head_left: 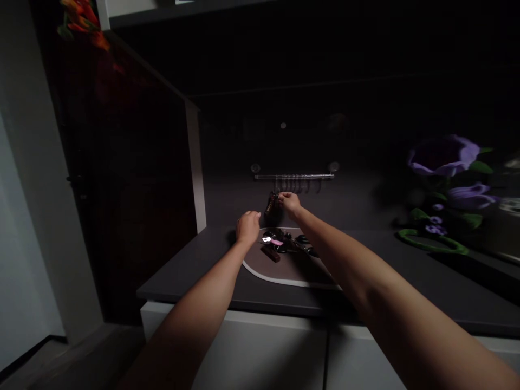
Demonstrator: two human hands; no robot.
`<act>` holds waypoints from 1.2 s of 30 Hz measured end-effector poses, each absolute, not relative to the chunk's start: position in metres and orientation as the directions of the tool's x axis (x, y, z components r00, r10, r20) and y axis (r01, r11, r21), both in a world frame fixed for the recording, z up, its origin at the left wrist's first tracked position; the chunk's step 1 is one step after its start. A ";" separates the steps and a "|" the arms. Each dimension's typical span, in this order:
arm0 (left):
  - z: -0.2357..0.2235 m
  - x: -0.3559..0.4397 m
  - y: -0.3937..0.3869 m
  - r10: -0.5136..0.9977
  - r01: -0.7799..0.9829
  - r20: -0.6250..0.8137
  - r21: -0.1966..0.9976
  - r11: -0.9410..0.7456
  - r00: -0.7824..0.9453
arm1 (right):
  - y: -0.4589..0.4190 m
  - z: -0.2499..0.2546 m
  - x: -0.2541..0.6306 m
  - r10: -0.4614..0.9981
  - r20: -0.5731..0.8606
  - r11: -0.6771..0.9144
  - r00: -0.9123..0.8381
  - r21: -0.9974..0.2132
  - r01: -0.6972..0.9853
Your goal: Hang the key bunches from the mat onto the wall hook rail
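Observation:
A dark bunch of keys hangs from the pinched fingers of my right hand, just below a clear hook rail on the wall. My left hand hovers to the left of the keys, over the left edge of a brown mat with a white rim. Its fingers are partly turned away from me, the thumb stands apart, and nothing shows in it. Below the hands, a pile of small dark and shiny items lies on the mat, with a pink piece and a dark brown block-like item.
A dark countertop runs across above white cabinet fronts. Purple fabric-like flowers and a green ring stand at the right. A dark door is on the left, and an overhead cabinet hangs low above the counter.

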State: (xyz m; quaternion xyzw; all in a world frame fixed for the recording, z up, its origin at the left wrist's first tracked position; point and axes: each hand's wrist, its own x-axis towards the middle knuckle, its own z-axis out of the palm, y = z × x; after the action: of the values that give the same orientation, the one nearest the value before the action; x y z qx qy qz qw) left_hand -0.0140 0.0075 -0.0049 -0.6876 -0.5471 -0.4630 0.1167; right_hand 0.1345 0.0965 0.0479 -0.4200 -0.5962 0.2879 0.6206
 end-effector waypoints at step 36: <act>-0.005 -0.023 -0.018 0.764 0.113 0.187 0.940 -0.321 0.618 | -0.012 -0.011 0.179 0.791 0.497 0.566 -0.357 -0.371 0.736</act>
State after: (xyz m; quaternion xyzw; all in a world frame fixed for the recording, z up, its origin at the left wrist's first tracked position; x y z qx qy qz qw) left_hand -0.0225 -0.0182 -0.0045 -0.7455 -0.2940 -0.3236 -0.5030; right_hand 0.1795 -0.0123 -0.0105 -0.4641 -0.8228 0.0419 0.3254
